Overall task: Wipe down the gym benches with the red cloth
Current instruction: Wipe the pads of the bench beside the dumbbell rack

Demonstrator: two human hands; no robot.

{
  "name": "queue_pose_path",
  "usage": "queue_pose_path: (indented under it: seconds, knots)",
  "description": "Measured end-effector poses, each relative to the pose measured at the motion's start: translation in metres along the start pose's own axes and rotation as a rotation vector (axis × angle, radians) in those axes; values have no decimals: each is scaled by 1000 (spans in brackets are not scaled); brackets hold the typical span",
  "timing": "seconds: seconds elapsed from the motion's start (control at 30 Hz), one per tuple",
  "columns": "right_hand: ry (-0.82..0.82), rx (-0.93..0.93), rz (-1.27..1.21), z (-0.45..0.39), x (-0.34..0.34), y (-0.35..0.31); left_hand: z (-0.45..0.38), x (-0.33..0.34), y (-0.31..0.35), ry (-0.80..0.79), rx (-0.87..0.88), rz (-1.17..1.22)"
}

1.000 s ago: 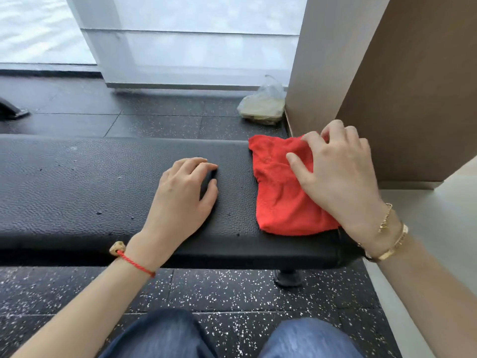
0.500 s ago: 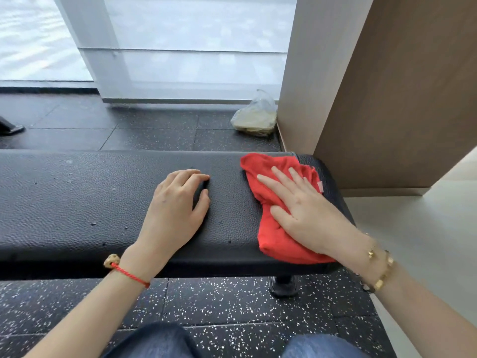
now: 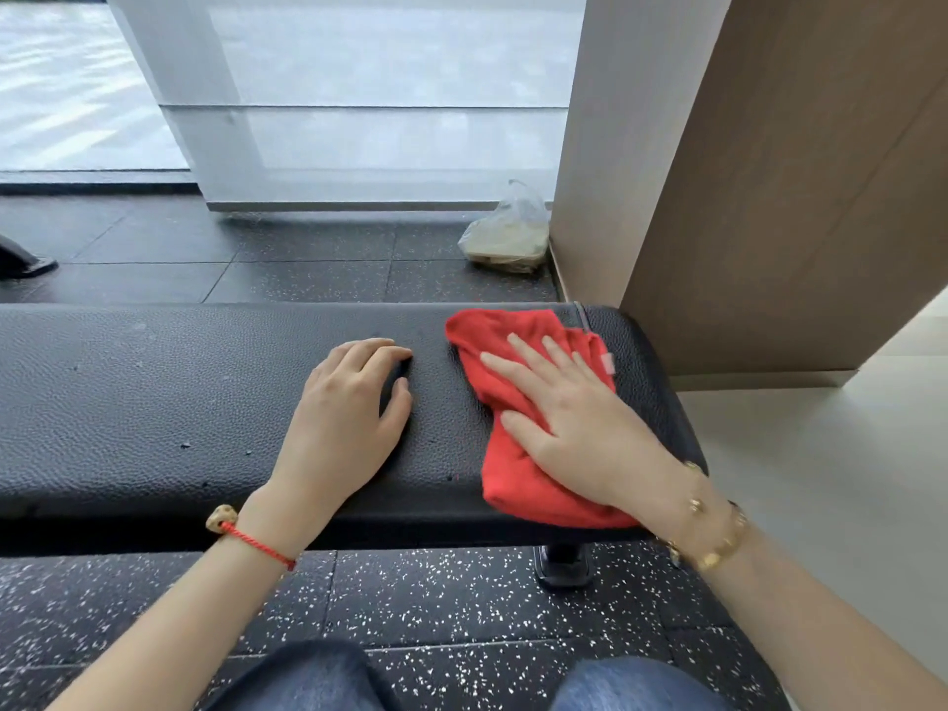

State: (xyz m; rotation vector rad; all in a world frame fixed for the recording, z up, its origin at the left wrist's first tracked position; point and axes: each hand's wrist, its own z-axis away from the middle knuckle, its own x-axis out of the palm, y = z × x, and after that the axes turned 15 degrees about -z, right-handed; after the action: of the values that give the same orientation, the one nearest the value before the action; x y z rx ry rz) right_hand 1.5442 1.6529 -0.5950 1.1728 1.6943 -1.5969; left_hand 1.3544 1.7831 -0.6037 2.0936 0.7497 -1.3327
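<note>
A long black padded gym bench runs across the view from the left edge to the right. The red cloth lies crumpled on its right end, reaching from the far edge to the near edge. My right hand lies flat on the cloth with straight, spread fingers, pressing it onto the pad. My left hand rests on the bare pad just left of the cloth, fingers loosely curved and holding nothing.
A beige pillar and brown panel wall stand close behind the bench's right end. A clear plastic bag sits on the speckled black floor by the pillar. The bench foot shows below the pad. My knees are at the bottom.
My right hand went from fingers bunched on the cloth to lying flat and spread on it. The cloth has stretched toward the near edge. My left hand stayed put.
</note>
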Motion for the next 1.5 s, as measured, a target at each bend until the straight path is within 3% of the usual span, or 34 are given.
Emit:
queue_pose_path:
  seconds: [0.23,0.37,0.53,0.67,0.83,0.97,1.17,1.4,1.5]
  knots:
    - [5,293,-42,-43,-35,48,-1,0,5,-4,-12,-28]
    - [-2,193,-21,-48,-18,29,0,0,3,3,-9,-19]
    - [55,43,-37,22,-15,19,0,1,0,-3,-4,9]
    - [36,124,-79,35,-28,41,0,3,0,2,-1,7]
    - [48,306,-56,-38,-37,54,-1,3,2,15,-9,-11]
    - [23,211,-50,-57,-17,32,-1,2,3,22,-11,-7]
    - [13,34,-96,4,-18,23,0,1,0,10,-6,20]
    - [52,244,-129,-15,-43,58,-2,4,4,33,4,-39]
    - [3,223,-81,-53,-32,47,-3,3,5,39,1,-46]
